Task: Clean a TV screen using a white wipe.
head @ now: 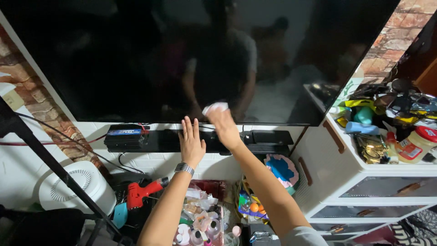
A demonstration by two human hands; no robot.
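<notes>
Two bare hands reach up to the bottom edge of a large dark screen (136,59) mounted on the wall. The right hand (225,130) is closed around a small white cloth (215,108), which it presses against the glass just above the screen's lower edge, near the middle; the cloth sticks out above the knuckles, and the fingers themselves are curled out of sight behind it. The left hand (191,143), a metal watch (184,168) on its wrist, lies flat and open just beside it, its fingers (187,125) spread and straight, their tips touching the screen's bottom edge while the palm covers the black shelf (268,138) below.

On the left end of that shelf sits a black box with a blue label (125,135), wires trailing from it. Under the shelf, between the forearms and the wall, are a red power drill (142,191), a white round appliance (77,184) and a heap of small bottles and wrappers (200,218). To the right stands a white drawer cabinet (359,182), its top crowded with jars and tubes, well apart from both hands. A black stand leg (45,159) crosses the lower left corner.
</notes>
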